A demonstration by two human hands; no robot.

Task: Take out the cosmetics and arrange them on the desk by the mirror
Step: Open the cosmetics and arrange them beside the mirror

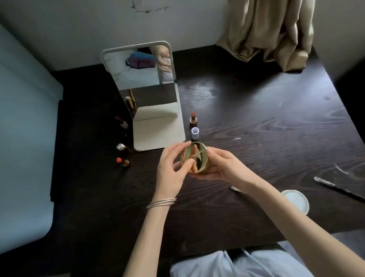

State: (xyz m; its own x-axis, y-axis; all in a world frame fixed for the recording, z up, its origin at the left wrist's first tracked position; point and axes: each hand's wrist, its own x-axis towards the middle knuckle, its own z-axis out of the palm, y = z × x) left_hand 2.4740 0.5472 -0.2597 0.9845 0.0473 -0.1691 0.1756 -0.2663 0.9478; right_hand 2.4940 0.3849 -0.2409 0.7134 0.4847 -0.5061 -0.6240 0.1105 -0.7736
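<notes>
Desk: broad, dark brown wood, strong wavy grain, slight sheen with pale smears. Runs back to a white wall. Beige curtain, soft heavy folds, pools onto the desk's far right corner.

Mirror: rectangular, rounded corners, thin white frame, tilted back on a flat cream base plate that lies toward the person. Glass reflects bedding and a hand.

Round white lid or dish, pale rim, flat on the desk near the right forearm. Long thin dark-handled tool with a metal tip lies diagonally at the right edge.

Compact: round, shiny gold, mirror-smooth top with faint lettering, dark band round its side. Held above the desk just in front of the mirror's base, between both hands. Right hand cups it from below and the right, fingers curled closed around its edge. Left hand meets it from the left, thumb and fingers pinched onto the rim and top face. Thin silver bangles on the left wrist.

Small cylinders: open lipstick with gold casing, reddish-brown bullet, upright just right of the base plate; a short pale lilac cap upright between it and the compact. Left of the mirror, three more lipsticks stand in a loose line, one orange-red, one capped silver.
</notes>
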